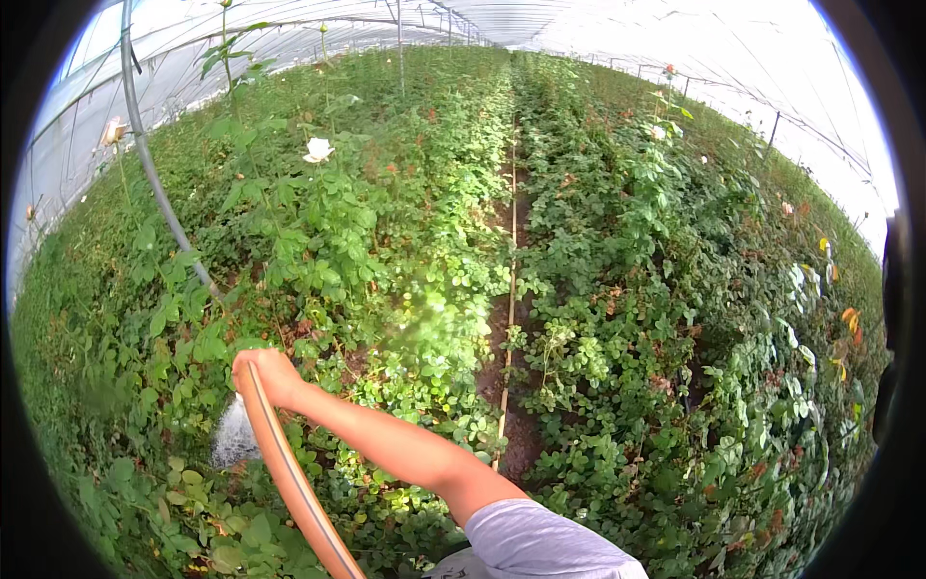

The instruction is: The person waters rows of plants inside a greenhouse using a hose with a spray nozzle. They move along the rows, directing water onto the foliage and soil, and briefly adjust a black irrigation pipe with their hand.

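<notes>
My right hand (268,373) is closed around an orange-tan garden hose (289,463) with a dark stripe along it. The arm reaches across to the left, and the hose curves down out of the bottom of the view. Below the hand, a spray of water (235,438) falls among the low leaves; the hose's outlet is hidden behind my grip. Rose bushes (318,268) surround the hand, and a white rose (318,150) stands above the foliage beyond it. My left hand is out of view.
A grey pipe (155,174) bends down into the bushes at left. Between the plant rows runs a narrow soil strip (521,441) with a long thin pale line (512,289) along it. Greenhouse sheeting (615,32) arches overhead, with a metal post (401,51) at the back.
</notes>
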Available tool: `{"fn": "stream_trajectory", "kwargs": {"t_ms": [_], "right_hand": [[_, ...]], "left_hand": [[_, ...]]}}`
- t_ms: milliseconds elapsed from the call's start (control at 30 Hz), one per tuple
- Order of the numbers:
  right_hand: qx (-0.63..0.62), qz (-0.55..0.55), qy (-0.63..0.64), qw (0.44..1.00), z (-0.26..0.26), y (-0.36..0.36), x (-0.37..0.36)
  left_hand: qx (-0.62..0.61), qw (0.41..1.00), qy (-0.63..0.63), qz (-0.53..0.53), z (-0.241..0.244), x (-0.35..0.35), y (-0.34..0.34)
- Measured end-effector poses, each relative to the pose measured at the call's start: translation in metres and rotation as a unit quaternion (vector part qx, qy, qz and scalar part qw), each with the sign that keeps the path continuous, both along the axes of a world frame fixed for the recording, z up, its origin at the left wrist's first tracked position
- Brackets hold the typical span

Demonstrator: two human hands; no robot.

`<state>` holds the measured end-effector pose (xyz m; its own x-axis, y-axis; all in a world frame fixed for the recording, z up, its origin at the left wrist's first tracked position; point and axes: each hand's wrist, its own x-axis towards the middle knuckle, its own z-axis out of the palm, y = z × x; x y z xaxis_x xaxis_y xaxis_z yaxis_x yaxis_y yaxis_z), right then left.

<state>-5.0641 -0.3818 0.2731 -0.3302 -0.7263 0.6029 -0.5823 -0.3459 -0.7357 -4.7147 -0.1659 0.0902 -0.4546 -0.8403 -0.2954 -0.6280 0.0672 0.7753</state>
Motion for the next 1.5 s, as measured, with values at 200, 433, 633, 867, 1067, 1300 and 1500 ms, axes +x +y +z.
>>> {"fn": "stream_trajectory", "kwargs": {"t_ms": [200,433,633,867,1067,1300,1500], "right_hand": [[0.064,-0.103,0.063,0.991,0.024,0.026,-0.076],[0.183,0.019,0.091,0.979,0.061,0.019,0.007],[0.159,-0.013,0.160,0.974,0.066,-0.015,0.015],[0.217,0.026,0.201,0.955,0.064,-0.033,0.062],[0.153,-0.003,0.194,0.969,0.061,-0.033,0.054],[0.152,-0.002,0.183,0.971,0.062,-0.028,0.008],[0.161,0.012,0.159,0.974,0.038,-0.026,-0.062]], "left_hand": [[-0.010,0.997,0.025,0.075,-0.022,0.073,0.072],[-0.062,0.991,0.019,0.119,0.004,0.060,0.080],[-0.075,0.982,0.069,0.159,-0.009,0.073,0.087],[-0.054,0.983,0.090,0.154,-0.006,0.093,0.089],[-0.018,0.979,0.085,0.186,-0.016,0.096,0.083],[-0.033,0.986,0.059,0.150,-0.007,0.064,0.072],[-0.034,0.986,0.011,0.165,-0.012,0.004,0.066]]}}
